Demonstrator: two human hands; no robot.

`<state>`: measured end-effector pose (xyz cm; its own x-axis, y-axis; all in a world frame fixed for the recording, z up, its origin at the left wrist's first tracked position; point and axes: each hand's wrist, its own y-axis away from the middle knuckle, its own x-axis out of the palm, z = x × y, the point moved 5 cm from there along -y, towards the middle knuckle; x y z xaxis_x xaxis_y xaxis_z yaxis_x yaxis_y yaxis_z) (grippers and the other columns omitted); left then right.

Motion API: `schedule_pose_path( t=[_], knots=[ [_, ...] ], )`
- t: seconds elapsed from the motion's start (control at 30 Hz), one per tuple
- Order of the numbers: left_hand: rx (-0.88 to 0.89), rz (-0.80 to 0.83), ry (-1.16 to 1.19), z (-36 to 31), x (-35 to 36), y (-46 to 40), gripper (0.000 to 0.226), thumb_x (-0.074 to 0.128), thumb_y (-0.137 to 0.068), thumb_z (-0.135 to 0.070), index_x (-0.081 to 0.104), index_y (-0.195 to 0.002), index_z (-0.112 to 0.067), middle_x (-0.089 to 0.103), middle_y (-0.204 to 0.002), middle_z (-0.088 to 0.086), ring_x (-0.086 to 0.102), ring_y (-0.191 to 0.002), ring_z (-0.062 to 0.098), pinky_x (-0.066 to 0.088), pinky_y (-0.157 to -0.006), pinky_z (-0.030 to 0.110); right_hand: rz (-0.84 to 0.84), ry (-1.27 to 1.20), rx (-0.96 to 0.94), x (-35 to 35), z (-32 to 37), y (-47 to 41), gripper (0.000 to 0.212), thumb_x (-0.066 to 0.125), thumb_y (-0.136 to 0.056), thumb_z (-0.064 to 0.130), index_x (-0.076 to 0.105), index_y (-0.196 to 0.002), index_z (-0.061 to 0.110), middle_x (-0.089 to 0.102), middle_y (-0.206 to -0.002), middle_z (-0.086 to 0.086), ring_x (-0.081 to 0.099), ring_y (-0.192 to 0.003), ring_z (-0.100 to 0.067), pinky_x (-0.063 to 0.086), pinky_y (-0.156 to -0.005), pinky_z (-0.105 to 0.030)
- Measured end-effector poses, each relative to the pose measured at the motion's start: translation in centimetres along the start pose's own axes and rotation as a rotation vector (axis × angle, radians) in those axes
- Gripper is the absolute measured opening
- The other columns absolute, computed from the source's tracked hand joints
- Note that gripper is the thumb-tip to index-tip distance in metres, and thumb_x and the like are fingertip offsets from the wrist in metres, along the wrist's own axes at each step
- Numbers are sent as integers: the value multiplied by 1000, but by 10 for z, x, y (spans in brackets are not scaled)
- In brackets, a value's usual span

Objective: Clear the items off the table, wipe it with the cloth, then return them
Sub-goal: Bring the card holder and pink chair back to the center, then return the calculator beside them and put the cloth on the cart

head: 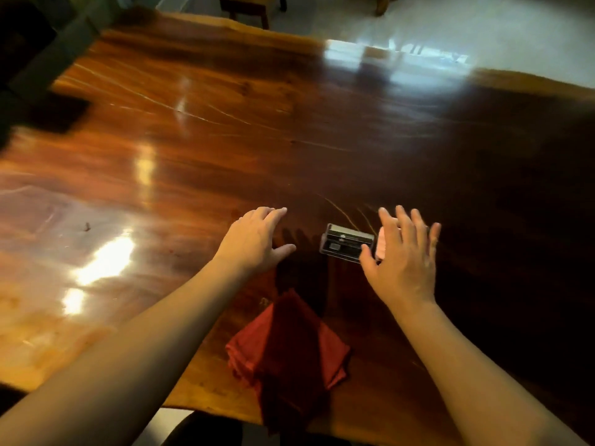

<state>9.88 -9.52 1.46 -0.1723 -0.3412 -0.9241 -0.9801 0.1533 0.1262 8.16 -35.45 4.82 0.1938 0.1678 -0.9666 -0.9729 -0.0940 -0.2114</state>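
A folded red cloth [286, 352] lies at the near edge of the glossy wooden table [225, 140], partly hanging over it. Beyond the cloth sits a small clear plastic case [346, 242] with dark contents. A small pink thing [382, 247] shows just right of the case, mostly hidden behind my right hand. My left hand [256, 241] hovers to the left of the case, fingers spread, holding nothing. My right hand [404, 257] is at the case's right end, fingers apart, thumb close to the case; it grips nothing that I can see.
A dark object [61, 115] lies at the table's far left edge. Chair legs [248, 9] stand beyond the far side on a pale shiny floor [483, 30]. Bright light reflections streak the left half of the tabletop.
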Motion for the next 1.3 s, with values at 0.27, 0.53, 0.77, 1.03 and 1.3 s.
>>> schedule_pose_path(
  t=[0.27, 0.53, 0.77, 1.03, 1.3],
  knots=[
    [-207, -103, 78, 124, -50, 65, 79, 71, -84, -54, 40, -150, -23, 49, -148, 5, 46, -134, 27, 46, -105, 43, 75, -125, -164, 21, 111, -4, 75, 74, -84, 29, 40, -149, 12, 43, -153, -17, 29, -147, -34, 28, -118, -58],
    [-480, -229, 86, 252, -93, 164, 80, 69, -83, -60, 42, -149, -22, 51, -145, 5, 47, -133, 26, 44, -104, 40, 329, -239, -359, 59, 272, -9, 76, 71, -88, 39, 37, -153, 22, 41, -156, -10, 31, -147, -31, 39, -113, -54],
    [-747, -344, 104, 343, -117, 265, 77, 69, -83, -56, 44, -147, -21, 52, -144, 5, 45, -134, 26, 42, -106, 44, 500, -272, -546, 83, 402, 11, 72, 61, -94, 49, 30, -156, 29, 35, -161, -1, 25, -150, -21, 35, -116, -42],
    [-1018, -453, 56, 415, -128, 347, 87, 72, -78, -61, 41, -148, -20, 48, -147, 8, 42, -135, 28, 42, -106, 51, 540, -281, -763, 96, 524, 52, 73, 60, -93, 55, 32, -156, 30, 38, -159, -1, 32, -147, -21, 39, -114, -44],
    [-1203, -338, 105, 466, -111, 357, 124, 59, -65, -88, 10, -159, -23, 20, -164, 13, 16, -150, 36, 30, -114, 60, 494, -221, -872, 114, 598, 82, 78, 61, -90, 56, 28, -157, 32, 36, -161, -5, 33, -146, -26, 36, -115, -43]
  ],
)
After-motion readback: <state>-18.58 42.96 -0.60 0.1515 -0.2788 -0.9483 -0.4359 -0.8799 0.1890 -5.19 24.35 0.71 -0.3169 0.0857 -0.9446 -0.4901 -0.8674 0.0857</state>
